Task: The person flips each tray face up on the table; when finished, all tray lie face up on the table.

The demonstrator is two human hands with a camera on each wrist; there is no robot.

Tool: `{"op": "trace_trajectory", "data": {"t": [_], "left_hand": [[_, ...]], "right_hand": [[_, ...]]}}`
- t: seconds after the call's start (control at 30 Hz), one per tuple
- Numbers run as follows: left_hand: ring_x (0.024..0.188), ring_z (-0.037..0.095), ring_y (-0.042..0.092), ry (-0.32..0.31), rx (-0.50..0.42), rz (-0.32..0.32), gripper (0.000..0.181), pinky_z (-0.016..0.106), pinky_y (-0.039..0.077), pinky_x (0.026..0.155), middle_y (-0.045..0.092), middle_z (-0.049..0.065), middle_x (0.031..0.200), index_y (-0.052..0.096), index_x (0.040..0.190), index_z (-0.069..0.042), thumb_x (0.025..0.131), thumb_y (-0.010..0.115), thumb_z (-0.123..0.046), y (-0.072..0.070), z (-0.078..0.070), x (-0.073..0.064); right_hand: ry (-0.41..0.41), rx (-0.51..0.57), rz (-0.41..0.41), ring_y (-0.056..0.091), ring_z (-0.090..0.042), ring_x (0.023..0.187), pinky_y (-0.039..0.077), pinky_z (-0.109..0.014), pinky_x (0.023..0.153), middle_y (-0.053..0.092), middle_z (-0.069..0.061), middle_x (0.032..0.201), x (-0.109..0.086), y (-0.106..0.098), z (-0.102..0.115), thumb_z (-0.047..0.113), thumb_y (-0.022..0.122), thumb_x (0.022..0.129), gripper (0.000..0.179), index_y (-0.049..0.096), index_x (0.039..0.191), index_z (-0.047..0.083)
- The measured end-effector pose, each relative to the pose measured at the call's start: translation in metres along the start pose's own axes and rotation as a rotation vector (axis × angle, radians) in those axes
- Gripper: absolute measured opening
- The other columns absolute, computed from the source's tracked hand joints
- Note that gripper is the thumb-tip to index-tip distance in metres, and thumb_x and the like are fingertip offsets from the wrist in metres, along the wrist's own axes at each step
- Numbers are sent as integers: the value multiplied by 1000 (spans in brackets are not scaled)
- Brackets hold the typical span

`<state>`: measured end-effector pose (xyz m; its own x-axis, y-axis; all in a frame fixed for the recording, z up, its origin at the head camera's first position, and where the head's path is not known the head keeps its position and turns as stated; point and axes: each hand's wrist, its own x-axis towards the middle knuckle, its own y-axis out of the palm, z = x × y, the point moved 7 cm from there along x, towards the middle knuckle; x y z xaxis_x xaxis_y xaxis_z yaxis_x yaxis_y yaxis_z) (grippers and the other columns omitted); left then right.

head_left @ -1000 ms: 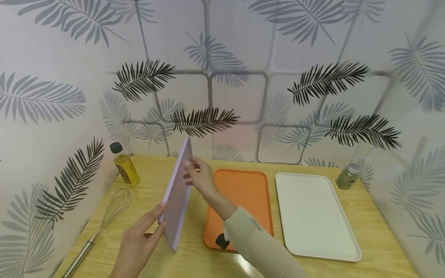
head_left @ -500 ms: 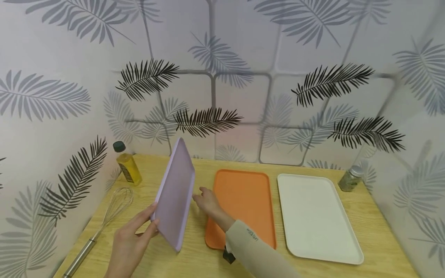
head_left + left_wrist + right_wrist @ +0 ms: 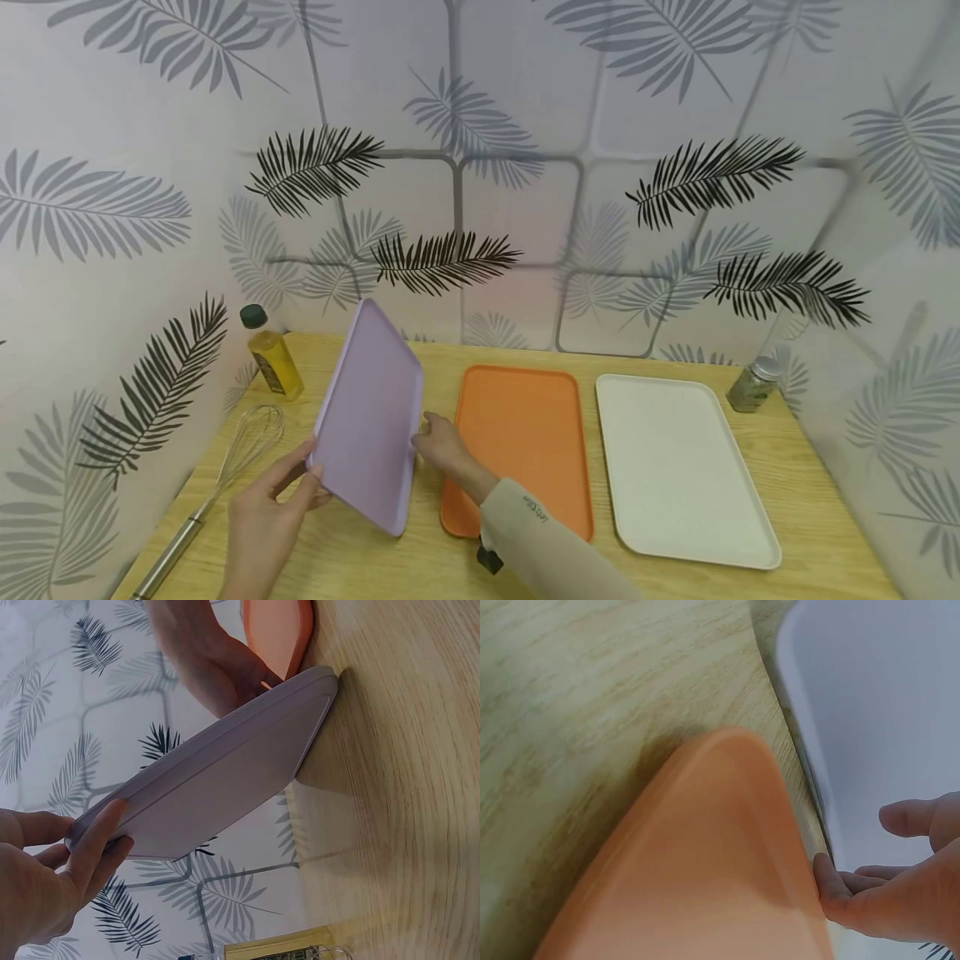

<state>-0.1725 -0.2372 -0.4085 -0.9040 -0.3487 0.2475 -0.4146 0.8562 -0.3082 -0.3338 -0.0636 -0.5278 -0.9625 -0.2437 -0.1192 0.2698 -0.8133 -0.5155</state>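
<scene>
A lilac rectangular tray (image 3: 371,417) stands tilted on its long right edge, its inner face toward the right. My left hand (image 3: 262,512) pinches its raised left edge; in the left wrist view the fingers of this hand (image 3: 64,870) lie on both sides of the rim. My right hand (image 3: 447,450) is at the low right edge, beside the orange tray (image 3: 525,442). In the right wrist view the fingertips (image 3: 823,874) reach the lilac rim, while the thumb stands apart over the tray's face. Whether the right fingers press the rim I cannot tell.
A white tray (image 3: 682,467) lies right of the orange one. At the left are a whisk (image 3: 217,492) and a bottle of yellow oil (image 3: 273,358). A small glass jar (image 3: 753,385) stands at the back right. Patterned walls surround the wooden table (image 3: 832,500).
The lilac tray has leaned over from nearly upright, its raised edge going left with my left hand. My right hand let go of its upper part and moved down to the lower right edge.
</scene>
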Motion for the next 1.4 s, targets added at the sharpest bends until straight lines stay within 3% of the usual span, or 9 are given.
{"op": "trace_trajectory", "data": {"t": [0.1,0.53,0.63,0.83,0.97,1.17,1.4], "left_hand": [[80,-3,65,-72,-36,3,36,25,58,65,62,26,118,61,125,4,89,63,5,-2,6,4],[83,5,67,-186,-169,-44,37,32,59,68,60,24,120,58,127,7,90,60,6,-10,22,11],[82,7,68,-198,-199,-46,37,33,59,68,62,17,117,57,128,7,91,59,5,-12,26,11],[82,8,69,-201,-298,-69,36,35,58,65,67,-9,101,55,127,12,91,58,8,-22,33,13],[84,7,69,-196,-343,-77,38,36,58,64,67,-13,104,53,127,15,91,59,7,-27,37,16],[88,7,69,-172,-346,-25,42,37,58,66,66,-14,110,51,129,14,92,62,-2,-33,39,19],[85,12,70,-165,-303,117,57,36,58,71,65,-14,107,42,136,14,92,66,-12,-39,48,29]], "right_hand": [[-8,11,-4,47,-37,126,39,-46,106,53,-26,133,-1,-1,1,5,57,83,57,45,136,-12],[-14,66,2,49,-37,125,42,-45,103,52,-27,133,-1,-1,-2,-3,59,78,60,43,136,-14],[-13,96,-16,53,-38,120,47,-44,99,56,-27,128,0,-2,-5,-7,62,77,58,47,133,-14],[-7,192,-38,65,-32,99,57,-34,79,67,-24,108,4,-6,-7,-16,67,73,58,53,129,-10],[34,246,-28,68,-28,85,59,-34,71,68,-24,96,3,-11,-9,-17,68,73,60,51,130,-13],[87,396,5,68,-26,80,59,-43,72,65,-24,97,1,-16,-9,-23,62,73,56,53,127,-14],[126,511,2,65,-19,71,58,-46,73,64,-23,98,3,-22,-12,-23,61,74,57,51,129,-14]]}}
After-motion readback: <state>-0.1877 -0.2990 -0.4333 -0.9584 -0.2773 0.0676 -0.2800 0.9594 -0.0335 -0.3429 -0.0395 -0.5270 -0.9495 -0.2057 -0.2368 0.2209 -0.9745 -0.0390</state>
